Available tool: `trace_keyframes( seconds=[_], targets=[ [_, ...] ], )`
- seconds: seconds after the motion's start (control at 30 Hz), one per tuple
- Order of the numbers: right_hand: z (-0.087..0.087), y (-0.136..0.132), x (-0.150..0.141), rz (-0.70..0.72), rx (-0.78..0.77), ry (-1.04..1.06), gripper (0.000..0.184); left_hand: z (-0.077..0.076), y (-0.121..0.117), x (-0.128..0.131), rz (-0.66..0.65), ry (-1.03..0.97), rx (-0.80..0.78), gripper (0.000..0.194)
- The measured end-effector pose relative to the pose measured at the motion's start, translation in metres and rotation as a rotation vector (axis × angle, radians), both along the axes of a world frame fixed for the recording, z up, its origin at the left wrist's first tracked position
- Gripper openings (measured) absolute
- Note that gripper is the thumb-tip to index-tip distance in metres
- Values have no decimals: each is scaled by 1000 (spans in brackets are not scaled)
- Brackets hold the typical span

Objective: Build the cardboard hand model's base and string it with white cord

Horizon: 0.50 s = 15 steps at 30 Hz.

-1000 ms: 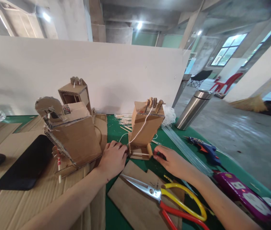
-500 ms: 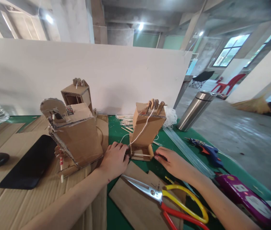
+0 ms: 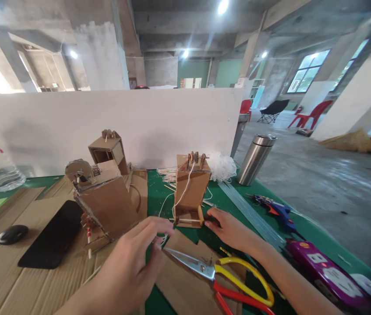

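A small cardboard model (image 3: 191,190) stands upright on the green table, with cardboard discs on a stick at its top. White string (image 3: 185,190) runs down its front from the discs, and a thin stick (image 3: 187,220) crosses its open base. My left hand (image 3: 137,251) is off the model, just left of and nearer than its base. Its thumb and forefinger are apart; loops of string show behind the fingertips. My right hand (image 3: 226,227) rests beside the base's right side, fingers bent with a gap between them. Whether its fingertips touch the cardboard I cannot tell.
Scissors (image 3: 201,267) with yellow and red handles lie on a cardboard sheet in front. Larger cardboard models (image 3: 103,201) stand left, near a black phone (image 3: 54,234) and mouse (image 3: 12,235). On the right are a steel flask (image 3: 256,159), glue sticks (image 3: 249,210) and glue gun (image 3: 279,212).
My left hand has drawn back from the model's lower left side toward me, its fingers parting. The right hand stays by the base. The view has tilted up a little.
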State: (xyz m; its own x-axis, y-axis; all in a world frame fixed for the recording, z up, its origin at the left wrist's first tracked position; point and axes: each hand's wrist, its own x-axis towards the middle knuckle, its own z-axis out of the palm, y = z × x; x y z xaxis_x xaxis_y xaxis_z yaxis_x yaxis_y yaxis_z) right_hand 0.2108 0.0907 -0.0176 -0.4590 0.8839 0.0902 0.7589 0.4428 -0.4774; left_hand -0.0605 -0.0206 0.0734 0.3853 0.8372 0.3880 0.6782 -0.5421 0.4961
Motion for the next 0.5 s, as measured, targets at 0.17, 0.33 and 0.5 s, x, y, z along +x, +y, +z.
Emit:
trace_keyframes(
  seconds=[0.17, 0.33, 0.5],
  targets=[
    [0, 0, 1, 11, 15, 15, 6, 53, -22, -56, 320, 189, 650, 43],
    [0, 2, 0, 34, 40, 14, 22, 69, 2, -101, 406, 382, 506, 55],
    [0, 1, 1, 11, 31, 2, 13, 61, 14, -120, 320, 405, 429, 42]
  ],
)
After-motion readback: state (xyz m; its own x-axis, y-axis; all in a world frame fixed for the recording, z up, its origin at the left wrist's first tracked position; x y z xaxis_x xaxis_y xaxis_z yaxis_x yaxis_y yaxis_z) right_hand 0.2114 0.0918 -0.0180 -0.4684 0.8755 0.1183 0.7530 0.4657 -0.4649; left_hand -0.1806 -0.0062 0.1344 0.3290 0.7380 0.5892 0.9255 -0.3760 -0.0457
